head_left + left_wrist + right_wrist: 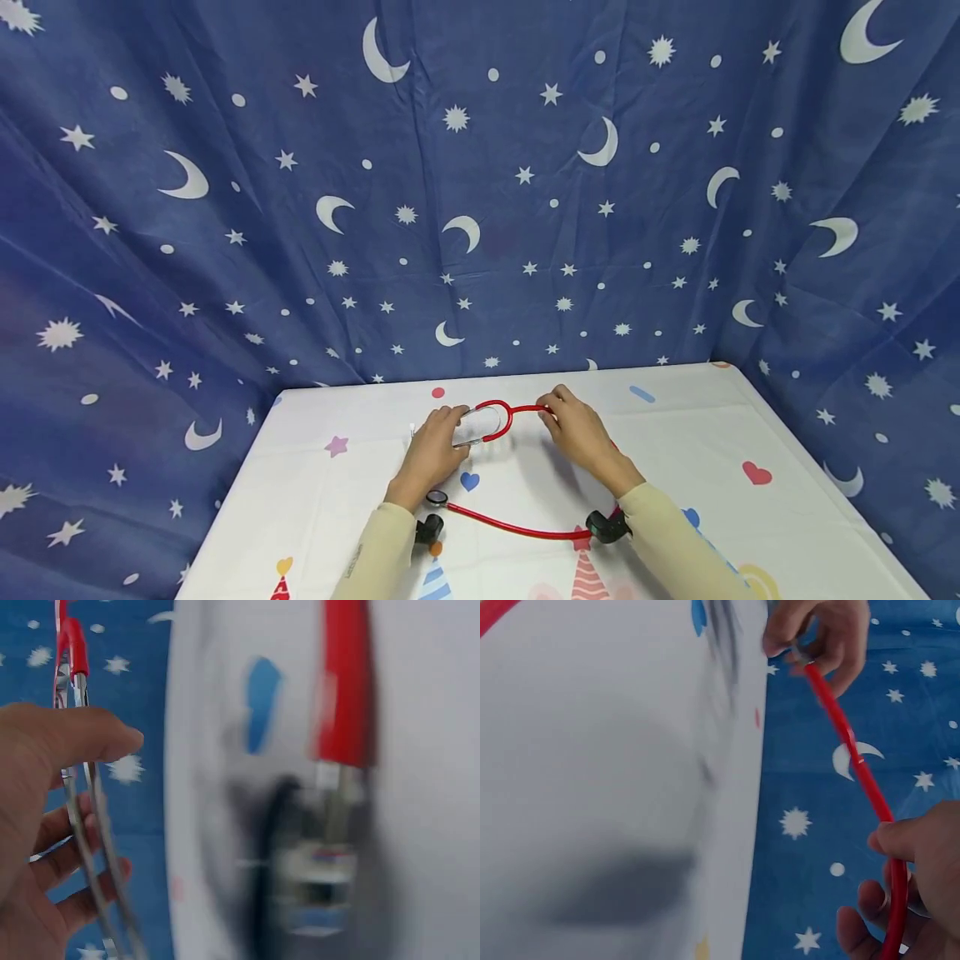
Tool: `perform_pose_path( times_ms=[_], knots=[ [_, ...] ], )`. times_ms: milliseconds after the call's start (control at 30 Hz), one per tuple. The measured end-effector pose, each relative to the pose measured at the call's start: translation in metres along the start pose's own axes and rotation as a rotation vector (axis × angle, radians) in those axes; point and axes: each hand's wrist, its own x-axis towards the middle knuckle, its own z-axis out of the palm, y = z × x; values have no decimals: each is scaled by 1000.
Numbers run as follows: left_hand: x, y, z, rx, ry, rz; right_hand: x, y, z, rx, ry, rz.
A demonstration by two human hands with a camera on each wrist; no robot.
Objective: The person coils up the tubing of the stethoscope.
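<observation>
A stethoscope with red tubing [517, 530] is stretched between both hands, its upper part raised above the table. My left hand [429, 450] grips the two metal ear tubes [105, 862], thumb on one side and fingers on the other. On the right, my right hand [583, 433] pinches the red tube [866, 776] beyond the forked yoke [510, 414]. From there the tube loops below the right wrist and back leftward. Its chest piece [437, 498] is beside the left wrist, blurred in the left wrist view. The left hand partly hides the earpieces.
A white cloth printed with hearts, stars and party hats covers the table [315, 500]. Behind it and at both sides hangs a dark blue curtain [525, 225] with moons and stars. Each wrist carries a small black camera [607, 527].
</observation>
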Motion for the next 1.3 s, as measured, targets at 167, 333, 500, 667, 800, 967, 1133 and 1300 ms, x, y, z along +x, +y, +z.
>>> perform_pose_path(
  times_ms=[167,333,500,667,800,967,1133,1300],
  knots=[
    [-5,15,-25,-51,51,25,-8,0,-14,40,54,-3],
    [-11,26,-41,-60,40,54,-16,-3,-27,68,108,-34],
    [-19,31,-50,-130,-21,33,-23,-6,-37,76,123,-43],
    [-27,30,-56,-236,-99,17,-32,-2,-44,63,85,-45],
    [-33,27,-64,-267,-113,26,-41,3,-53,69,42,-19],
    [-39,22,-70,-273,-93,35,-49,11,-67,91,57,-50],
    [-42,22,-72,-276,-68,43,-48,13,-84,117,123,-117],
    [-42,25,-76,-245,-23,87,-46,13,-95,67,132,-75]
  ],
)
